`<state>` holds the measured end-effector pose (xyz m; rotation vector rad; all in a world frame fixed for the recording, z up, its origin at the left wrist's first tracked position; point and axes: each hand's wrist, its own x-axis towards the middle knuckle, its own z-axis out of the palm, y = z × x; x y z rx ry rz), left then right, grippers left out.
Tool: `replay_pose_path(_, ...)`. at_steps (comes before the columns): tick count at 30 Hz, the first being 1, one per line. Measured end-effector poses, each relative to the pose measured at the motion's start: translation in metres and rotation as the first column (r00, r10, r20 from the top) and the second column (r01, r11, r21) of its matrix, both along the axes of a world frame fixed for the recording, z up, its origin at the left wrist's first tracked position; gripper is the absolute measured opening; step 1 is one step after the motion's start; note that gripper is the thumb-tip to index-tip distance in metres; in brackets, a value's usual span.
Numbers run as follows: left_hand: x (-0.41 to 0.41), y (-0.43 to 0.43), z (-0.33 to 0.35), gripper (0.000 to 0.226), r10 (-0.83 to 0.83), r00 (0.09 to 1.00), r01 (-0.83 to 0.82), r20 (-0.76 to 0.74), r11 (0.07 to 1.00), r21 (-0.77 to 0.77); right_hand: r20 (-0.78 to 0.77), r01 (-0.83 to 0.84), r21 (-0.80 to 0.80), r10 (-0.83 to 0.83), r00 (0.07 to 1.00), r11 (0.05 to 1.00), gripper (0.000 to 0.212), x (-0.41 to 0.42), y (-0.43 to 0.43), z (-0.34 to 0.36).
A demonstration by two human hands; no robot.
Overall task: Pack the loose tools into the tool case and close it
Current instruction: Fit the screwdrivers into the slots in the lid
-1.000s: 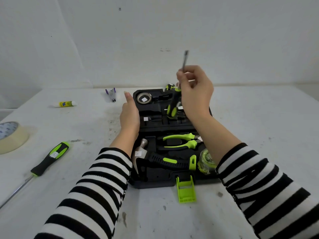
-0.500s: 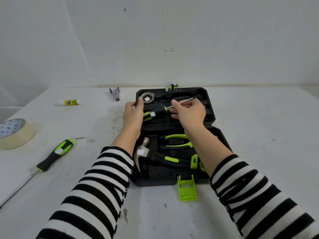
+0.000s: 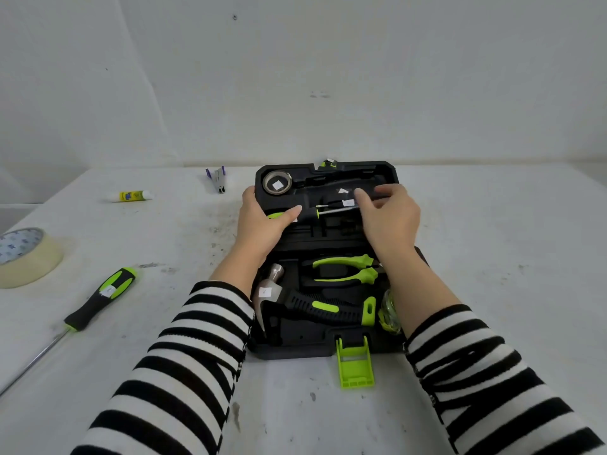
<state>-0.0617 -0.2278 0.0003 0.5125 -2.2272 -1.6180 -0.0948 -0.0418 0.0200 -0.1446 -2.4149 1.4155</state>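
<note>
- The tool case [image 3: 295, 351] lies open at the centre of the counter [image 3: 492, 257]. Its green latch [image 3: 354, 366] projects toward 6 o'clock.
- A small screwdriver [image 3: 315, 213] lies across the far half of the case, handle toward 9 o'clock and shaft toward 3 o'clock.
- The left hand [image 3: 262, 221] rests at the 9 o'clock edge of the far half. Its straight thumb presses on the screwdriver handle and it grasps nothing.
- The right hand [image 3: 387, 221] has its fingers bent down over the shaft end. I cannot tell whether they pinch the shaft or only press on it.
- The near half holds the pliers [image 3: 341, 269], the hammer [image 3: 295, 300] and, at its 3 o'clock edge, a tape measure [image 3: 389, 311].
- A large screwdriver [image 3: 101, 297] lies loose on the counter at 9 o'clock of the case, well apart from it.
- Also on the counter are a masking tape roll [image 3: 26, 257] at 9 o'clock, and a glue stick [image 3: 131, 196] and a stapler [image 3: 216, 178] toward 10 to 11 o'clock.
</note>
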Motion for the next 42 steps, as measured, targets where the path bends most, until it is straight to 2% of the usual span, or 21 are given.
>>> replay_pose_path(4, -0.001, -0.001, -0.002, 0.092, 0.016, 1.000, -0.016, -0.023, 1.000, -0.002, -0.052, 0.085, 0.084, -0.081, 0.995, 0.993, 0.033, -0.006, 0.008, -0.007)
replay_pose_path(7, -0.001, 0.000, -0.001, 0.085, 0.018, 0.999, -0.019, -0.045, 1.000, -0.004, -0.087, 0.217, 0.283, -0.200, 0.976, 0.934, 0.048, -0.004, 0.002, -0.007)
replay_pose_path(9, 0.001, 0.003, 0.001, 0.078, 0.015, 0.998, -0.015, -0.059, 1.000, -0.013, 0.037, 0.173, 0.251, -0.188, 0.981, 0.952, 0.064, -0.006, 0.006, -0.005)
replay_pose_path(11, 0.001, 0.004, 0.001, 0.074, 0.023, 0.998, -0.024, -0.053, 0.999, -0.021, 0.200, 0.044, 0.116, -0.067, 0.977, 0.992, 0.078, -0.010, 0.014, -0.004)
replay_pose_path(12, 0.001, 0.004, 0.002, 0.073, 0.029, 0.999, -0.030, -0.045, 0.999, -0.031, 0.235, -0.012, 0.073, -0.006, 0.972, 0.997, 0.081, -0.012, 0.016, -0.006)
replay_pose_path(19, -0.003, 0.004, 0.000, 0.074, 0.093, 0.995, -0.090, 0.024, 0.989, -0.116, 0.275, -0.061, 0.109, 0.029, 0.961, 0.992, 0.088, -0.016, 0.018, -0.009)
replay_pose_path(23, -0.008, 0.002, -0.003, 0.061, 0.141, 0.987, -0.131, 0.080, 0.984, -0.121, 0.258, -0.027, 0.114, -0.003, 0.966, 0.993, 0.082, -0.018, 0.017, -0.011)
replay_pose_path(31, -0.009, 0.000, -0.004, 0.064, 0.126, 0.989, -0.116, 0.073, 0.985, -0.125, 0.248, -0.001, 0.129, -0.032, 0.968, 0.992, 0.077, -0.019, 0.017, -0.013)
replay_pose_path(34, -0.007, -0.001, -0.002, 0.053, 0.095, 0.994, -0.093, 0.060, 0.995, -0.031, 0.233, 0.001, 0.128, -0.031, 0.972, 0.992, 0.077, -0.019, 0.016, -0.013)
replay_pose_path(37, -0.002, -0.007, -0.002, 0.049, 0.042, 0.993, -0.053, 0.108, 0.993, 0.101, 0.245, -0.011, 0.142, -0.024, 0.969, 0.990, 0.078, -0.020, 0.016, -0.013)
replay_pose_path(42, 0.000, -0.011, -0.009, 0.046, -0.009, 0.995, -0.002, 0.095, 0.993, 0.114, 0.266, -0.074, 0.146, 0.033, 0.963, 0.987, 0.064, -0.022, 0.021, -0.014)
